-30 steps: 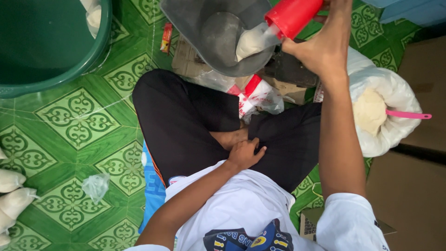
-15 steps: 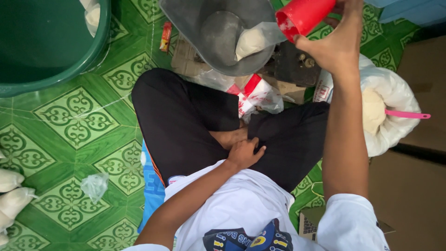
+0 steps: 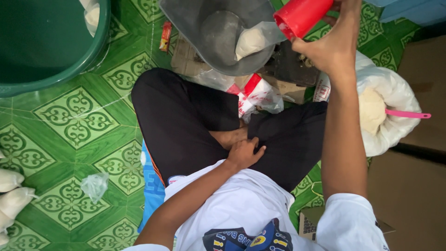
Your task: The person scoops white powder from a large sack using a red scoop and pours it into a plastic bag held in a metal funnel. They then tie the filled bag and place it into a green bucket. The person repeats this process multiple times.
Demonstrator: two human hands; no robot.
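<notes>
1. Landmark: grey scale pan (image 3: 209,42), top centre. All places are relative to it.
2. Far left of the pan: big green tub (image 3: 46,46) on the green patterned floor (image 3: 79,121). Well below-left of the pan, small filled white bags (image 3: 11,195) at the frame edge, plus a crumpled empty clear bag (image 3: 94,186).
3. Inside the pan, right side: clear bag of white powder (image 3: 253,41), mouth open toward the rim.
4. Left hand (image 3: 244,153), well below the pan: resting on my lap, fingers loosely curled, holding nothing.
5. Right hand (image 3: 332,44), just right of the pan: pinching the red cup (image 3: 302,16) at its base, mouth tilted down toward the bag.
6. Far right of the pan: open white sack (image 3: 388,111) of the same powder, pink spoon handle (image 3: 408,114) sticking out.
7. Risks, my read:
   - Bag in the pan is unsupported by either hand; its mouth could fold, sending powder into the pan.
   - One-handed grip at the cup base is weak; a slip drops the cup onto the pan.
   - Steep tilt could dump too much at once.
</notes>
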